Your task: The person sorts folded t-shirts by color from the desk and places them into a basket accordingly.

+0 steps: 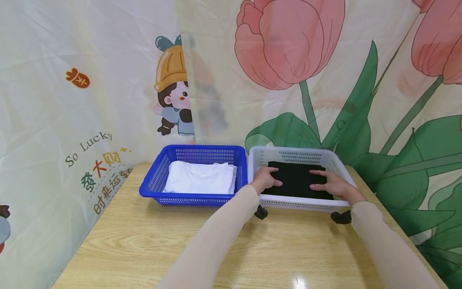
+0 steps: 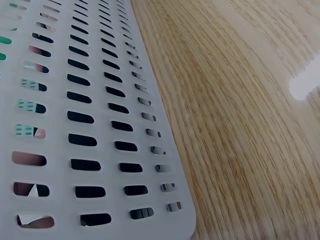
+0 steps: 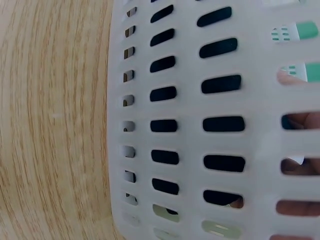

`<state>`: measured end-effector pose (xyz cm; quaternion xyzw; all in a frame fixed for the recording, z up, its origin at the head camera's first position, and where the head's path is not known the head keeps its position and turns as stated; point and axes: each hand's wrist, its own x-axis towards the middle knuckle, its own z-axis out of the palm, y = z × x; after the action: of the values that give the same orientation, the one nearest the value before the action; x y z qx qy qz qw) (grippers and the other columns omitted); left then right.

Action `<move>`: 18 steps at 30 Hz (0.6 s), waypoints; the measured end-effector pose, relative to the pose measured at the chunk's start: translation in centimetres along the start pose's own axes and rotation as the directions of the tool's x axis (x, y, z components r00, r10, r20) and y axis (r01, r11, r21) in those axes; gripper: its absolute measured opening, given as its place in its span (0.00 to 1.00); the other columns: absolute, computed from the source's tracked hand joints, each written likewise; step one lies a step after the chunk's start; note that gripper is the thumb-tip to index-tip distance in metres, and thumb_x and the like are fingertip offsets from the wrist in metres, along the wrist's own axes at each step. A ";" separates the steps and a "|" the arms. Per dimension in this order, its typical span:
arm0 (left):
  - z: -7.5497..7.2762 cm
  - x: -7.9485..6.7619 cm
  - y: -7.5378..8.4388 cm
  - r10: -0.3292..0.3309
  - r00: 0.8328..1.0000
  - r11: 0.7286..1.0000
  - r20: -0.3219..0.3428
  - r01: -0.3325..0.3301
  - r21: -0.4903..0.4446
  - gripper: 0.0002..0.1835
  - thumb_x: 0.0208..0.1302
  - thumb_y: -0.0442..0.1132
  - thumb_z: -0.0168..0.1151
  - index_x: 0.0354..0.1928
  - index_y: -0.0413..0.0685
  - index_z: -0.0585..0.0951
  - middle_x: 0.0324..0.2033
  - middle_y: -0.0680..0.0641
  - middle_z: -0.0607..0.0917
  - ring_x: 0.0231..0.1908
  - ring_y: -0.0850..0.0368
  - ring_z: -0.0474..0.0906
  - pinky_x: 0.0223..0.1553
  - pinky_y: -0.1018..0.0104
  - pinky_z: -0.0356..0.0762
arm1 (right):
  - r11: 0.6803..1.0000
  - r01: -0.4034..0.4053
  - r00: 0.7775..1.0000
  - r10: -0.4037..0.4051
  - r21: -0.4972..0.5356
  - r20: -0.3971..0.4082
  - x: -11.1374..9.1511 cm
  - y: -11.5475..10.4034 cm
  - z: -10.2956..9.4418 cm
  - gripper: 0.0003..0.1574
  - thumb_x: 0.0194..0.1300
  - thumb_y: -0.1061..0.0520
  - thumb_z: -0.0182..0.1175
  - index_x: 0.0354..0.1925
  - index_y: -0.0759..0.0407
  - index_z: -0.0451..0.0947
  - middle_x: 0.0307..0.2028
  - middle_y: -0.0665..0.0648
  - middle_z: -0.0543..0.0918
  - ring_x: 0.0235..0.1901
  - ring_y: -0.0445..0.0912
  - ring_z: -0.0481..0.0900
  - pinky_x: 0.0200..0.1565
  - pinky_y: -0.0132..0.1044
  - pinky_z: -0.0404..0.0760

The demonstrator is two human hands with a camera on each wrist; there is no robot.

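Folded black cloth (image 1: 294, 180) lies in the white plastic basket (image 1: 299, 204) on the right of the table. My left hand (image 1: 264, 180) reaches over the front rim and rests at the cloth's left side, thumb and fingers apart. At its right side my right hand (image 1: 333, 185) lies with fingers extended towards the middle of the cloth. Both wrist views show mostly the slotted basket wall (image 2: 57, 115), with dark cloth and bits of the fingers (image 3: 300, 207) visible through the slots.
To the left, a blue plastic basket (image 1: 193, 197) holds folded white cloth (image 1: 200, 177). Both baskets stand side by side on a wood-grain table (image 1: 173, 237), close to a printed curtain (image 1: 216, 72) behind.
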<state>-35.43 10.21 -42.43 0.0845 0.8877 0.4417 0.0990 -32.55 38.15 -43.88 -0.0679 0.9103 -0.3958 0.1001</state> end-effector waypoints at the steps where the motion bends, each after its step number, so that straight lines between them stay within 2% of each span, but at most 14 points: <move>1: 0.0 0.0 -0.1 0.011 1.000 1.000 0.000 -0.011 0.023 0.33 0.64 0.35 0.78 0.72 0.53 0.80 0.73 0.43 0.76 0.72 0.48 0.71 0.70 0.58 0.72 | 1.000 -0.001 1.000 0.001 -0.006 -0.003 0.0 0.0 0.0 0.50 0.75 0.51 0.68 0.81 0.68 0.56 0.77 0.82 0.52 0.75 0.76 0.51 0.72 0.76 0.52; 5: 0.2 0.3 -0.1 0.055 0.998 0.981 0.004 -0.055 0.187 0.35 0.63 0.39 0.80 0.73 0.54 0.79 0.72 0.43 0.77 0.72 0.49 0.71 0.72 0.61 0.70 | 0.998 0.000 1.000 -0.002 -0.068 -0.021 0.1 0.3 0.0 0.49 0.74 0.50 0.69 0.79 0.69 0.58 0.76 0.82 0.55 0.74 0.76 0.54 0.71 0.76 0.55; 10: 0.1 -0.1 0.5 0.097 0.994 0.903 0.044 -0.106 0.416 0.38 0.63 0.42 0.80 0.75 0.54 0.76 0.73 0.46 0.77 0.75 0.50 0.68 0.75 0.63 0.65 | 0.977 -0.001 0.999 -0.007 -0.213 -0.037 -0.3 0.0 -0.4 0.48 0.74 0.48 0.69 0.77 0.70 0.61 0.73 0.84 0.62 0.71 0.77 0.62 0.69 0.75 0.62; 14: -0.3 -0.4 0.6 0.160 0.984 0.842 0.084 -0.180 0.509 0.38 0.63 0.42 0.80 0.74 0.51 0.77 0.71 0.46 0.79 0.75 0.50 0.68 0.74 0.64 0.66 | 0.936 0.037 0.999 -0.047 -0.350 -0.019 -0.9 -0.5 -0.8 0.45 0.73 0.50 0.69 0.74 0.74 0.65 0.68 0.84 0.70 0.67 0.76 0.70 0.66 0.73 0.69; 18: -1.3 -1.0 0.5 0.269 0.956 0.789 0.118 -0.288 0.542 0.32 0.65 0.40 0.78 0.71 0.49 0.80 0.67 0.43 0.80 0.69 0.50 0.73 0.69 0.64 0.73 | 0.879 0.108 0.993 -0.113 -0.465 0.018 -2.0 -1.6 -1.3 0.41 0.71 0.55 0.71 0.70 0.78 0.69 0.62 0.82 0.77 0.62 0.74 0.76 0.61 0.69 0.76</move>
<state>-34.78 9.27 -41.13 0.2468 0.9531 0.1740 0.0193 -30.85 38.42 -41.59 -0.1398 0.9738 -0.1714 0.0538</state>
